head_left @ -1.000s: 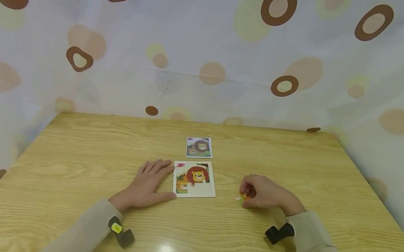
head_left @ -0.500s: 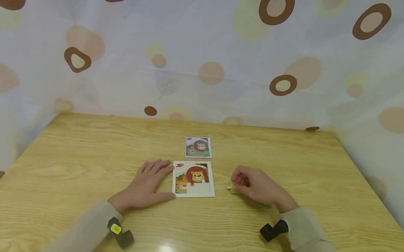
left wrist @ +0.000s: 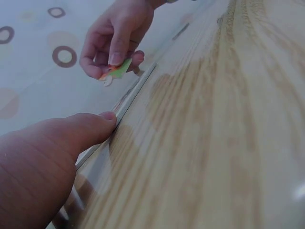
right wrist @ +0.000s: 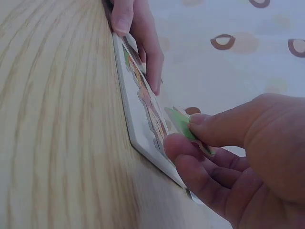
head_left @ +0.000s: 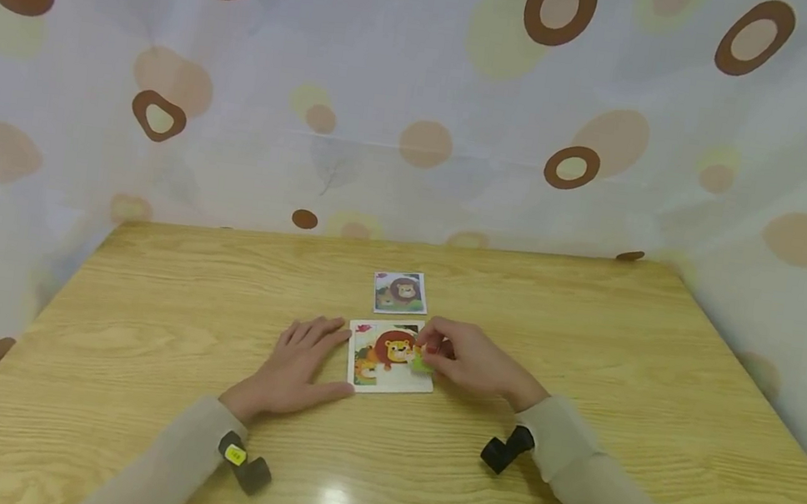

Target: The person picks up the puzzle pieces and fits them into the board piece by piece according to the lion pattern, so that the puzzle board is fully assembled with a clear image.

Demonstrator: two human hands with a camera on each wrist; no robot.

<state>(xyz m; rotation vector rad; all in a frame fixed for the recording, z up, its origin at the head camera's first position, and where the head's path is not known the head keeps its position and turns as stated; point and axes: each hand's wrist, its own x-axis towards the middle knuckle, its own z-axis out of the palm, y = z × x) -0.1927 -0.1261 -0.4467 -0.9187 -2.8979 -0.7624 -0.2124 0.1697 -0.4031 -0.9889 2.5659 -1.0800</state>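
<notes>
A white-framed jigsaw puzzle board (head_left: 398,381) with a lion picture lies on the wooden table, its lower right part bare white. My left hand (head_left: 294,371) rests at the board's left side, fingers spread, the thumb touching its near corner. Above the right part of the board, my right hand (head_left: 476,363) pinches a puzzle piece (right wrist: 178,121) between thumb and fingertips. Green and orange show on that piece (left wrist: 117,72) in the left wrist view, where it is tilted and apart from the board. Fingers cover part of it.
Just behind the board lies a card (head_left: 400,294) with the same lion picture. A patterned curtain (head_left: 422,103) hangs along the table's back and sides. Each wrist carries a small black camera.
My right hand has carried the puzzle piece leftward from the table at the right to above the board. The left hand stays where it was.
</notes>
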